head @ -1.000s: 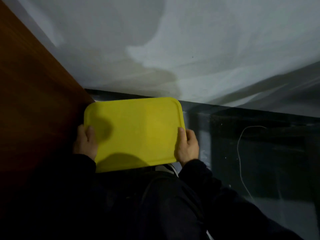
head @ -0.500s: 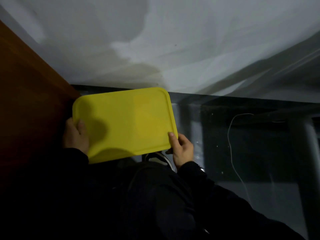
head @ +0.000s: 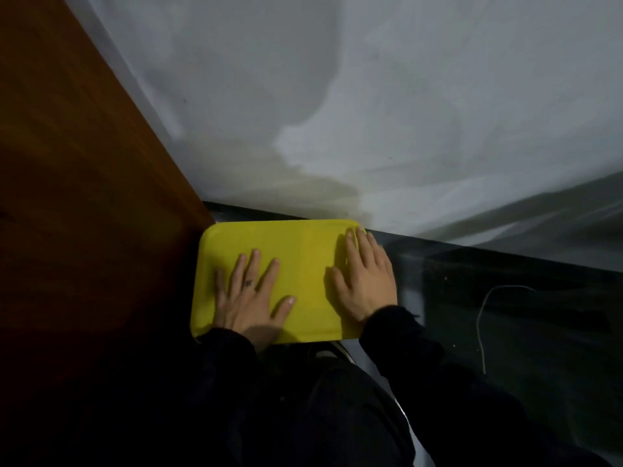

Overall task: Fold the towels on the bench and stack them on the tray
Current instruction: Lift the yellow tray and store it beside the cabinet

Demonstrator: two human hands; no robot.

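Note:
A yellow rectangular tray with rounded corners lies low in the middle of the view, beside a brown wooden panel. My left hand rests flat on the tray's left half with its fingers spread. My right hand lies flat along the tray's right edge, fingertips near the far right corner. Nothing lies on the tray. No towel is clearly visible; a wide pale grey sheet fills the upper part of the view.
The brown wooden panel runs along the left side. A dark glossy surface spreads to the right, with a thin white cable on it. My dark trousers and a shoe show below the tray.
Both hands have left the tray's side edges and now lie flat on top of it. The tray sits lower and steadier in the view.

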